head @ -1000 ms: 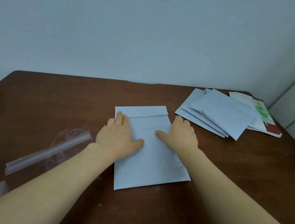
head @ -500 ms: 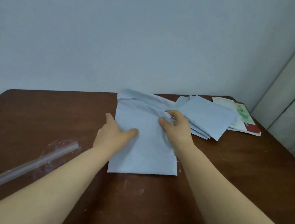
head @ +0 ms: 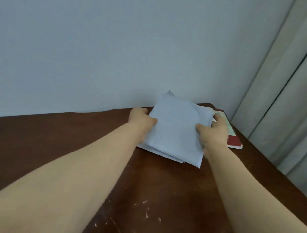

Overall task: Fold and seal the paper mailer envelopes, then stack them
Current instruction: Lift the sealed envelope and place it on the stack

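At the far right corner of the table [head: 156, 205]: pale blue mailer envelope [head: 174, 127], held between both hands over the stack of envelopes [head: 160, 153].
Mailer envelope: tilted, far end raised toward the wall [head: 119, 42], near end low over the stack; cannot tell whether touching it.
Left hand [head: 141, 122]: grips the envelope's left edge, thumb pressed on the top face, fingers [head: 139, 111] curled behind the paper.
Right hand [head: 213, 134]: grips the envelope's right edge, thumb on the top face, fingers curled round the edge.
Stack of envelopes: same pale blue, flat on the table, only the near edges showing beneath the held envelope, slightly fanned.
Book [head: 233, 142]: red cover, a green-and-white printed sheet on top, just right of the stack, partly hidden behind the right hand.
Table: dark brown wood, pale scuffs toward the near side.
Curtain [head: 299, 97]: pale grey folds, hanging at the right beside the wall.
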`<state>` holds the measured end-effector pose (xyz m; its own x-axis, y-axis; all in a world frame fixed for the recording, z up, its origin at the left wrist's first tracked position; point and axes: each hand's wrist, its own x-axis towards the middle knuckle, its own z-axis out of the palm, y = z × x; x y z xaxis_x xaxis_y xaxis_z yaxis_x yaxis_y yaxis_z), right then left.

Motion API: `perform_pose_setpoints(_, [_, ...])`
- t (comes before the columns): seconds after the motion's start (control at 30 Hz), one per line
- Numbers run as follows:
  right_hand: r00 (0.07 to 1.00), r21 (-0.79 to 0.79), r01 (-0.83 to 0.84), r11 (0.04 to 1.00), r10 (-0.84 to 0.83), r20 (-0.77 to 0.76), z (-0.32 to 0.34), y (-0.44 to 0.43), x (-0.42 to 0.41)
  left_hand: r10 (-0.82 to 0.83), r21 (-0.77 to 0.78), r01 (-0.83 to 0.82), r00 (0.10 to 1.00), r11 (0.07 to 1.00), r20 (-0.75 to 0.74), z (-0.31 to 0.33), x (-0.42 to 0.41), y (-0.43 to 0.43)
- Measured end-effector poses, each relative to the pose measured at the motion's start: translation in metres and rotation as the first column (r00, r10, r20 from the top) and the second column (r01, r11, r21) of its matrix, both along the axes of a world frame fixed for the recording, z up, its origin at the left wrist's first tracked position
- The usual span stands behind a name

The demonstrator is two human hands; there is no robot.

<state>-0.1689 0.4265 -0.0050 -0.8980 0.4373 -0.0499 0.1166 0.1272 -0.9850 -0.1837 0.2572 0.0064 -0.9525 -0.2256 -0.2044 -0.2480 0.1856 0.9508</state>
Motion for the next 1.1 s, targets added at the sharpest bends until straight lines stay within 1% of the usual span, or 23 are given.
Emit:
perform_pose_setpoints(0.07, [0.995,0.144,-0.024,0.989,0.009,0.099,-0.009,0.004,-0.005,-0.015,-0.086,0.017,1.000,0.996,0.019,-0.010,-0.012,0.005])
perform_pose_setpoints(0.13, [0.970,0.292,-0.071,0.954,-0.002,0.242,-0.019,0.005,-0.005,-0.019,-0.240,0.044,0.994,0.970,0.105,-0.018,-0.016,0.008])
perform_pose_setpoints(0.17, [0.957,0.307,-0.095,0.947,0.002,0.292,-0.023,0.003,-0.003,-0.021,-0.295,0.067,0.987,0.953,0.158,-0.022,-0.016,0.008])
perform_pose_setpoints(0.23, [0.948,0.249,-0.112,0.962,0.028,0.318,-0.028,-0.002,-0.002,-0.030,-0.321,0.098,0.977,0.942,0.211,-0.026,-0.018,0.008])
perform_pose_setpoints(0.33, [0.963,0.110,-0.078,0.991,0.047,0.267,-0.029,-0.013,-0.003,-0.012,-0.259,0.062,0.981,0.964,0.192,-0.029,-0.022,0.005])
perform_pose_setpoints(0.43, [0.972,0.025,-0.065,0.998,0.058,0.226,-0.028,-0.029,-0.002,-0.007,-0.181,0.044,0.979,0.983,0.201,-0.024,-0.016,-0.006])
perform_pose_setpoints(0.6, [0.954,0.026,-0.192,0.981,0.180,0.241,-0.035,-0.077,-0.002,0.078,-0.141,-0.049,0.975,0.989,0.209,-0.019,0.003,-0.055])
perform_pose_setpoints(0.7, [0.940,-0.025,-0.295,0.955,0.295,0.171,-0.034,-0.111,-0.005,0.148,-0.122,-0.125,0.968,0.985,0.205,-0.019,0.015,-0.093])
perform_pose_setpoints(0.83, [0.907,0.023,-0.413,0.910,0.410,0.095,-0.032,-0.151,-0.013,0.256,-0.134,-0.235,0.952,0.963,0.167,-0.021,0.032,-0.139])
perform_pose_setpoints(0.93, [0.898,0.037,-0.439,0.898,0.437,0.048,-0.034,-0.169,-0.014,0.284,-0.166,-0.269,0.956,0.949,0.074,-0.029,0.039,-0.160])
perform_pose_setpoints(1.0, [0.890,0.078,-0.456,0.886,0.452,0.065,-0.034,-0.174,-0.011,0.286,-0.189,-0.275,0.958,0.943,0.031,-0.029,0.046,-0.163])
perform_pose_setpoints(1.1, [0.884,0.131,-0.468,0.874,0.458,0.098,-0.031,-0.175,-0.003,0.270,-0.182,-0.259,0.962,0.949,0.039,-0.030,0.055,-0.163])
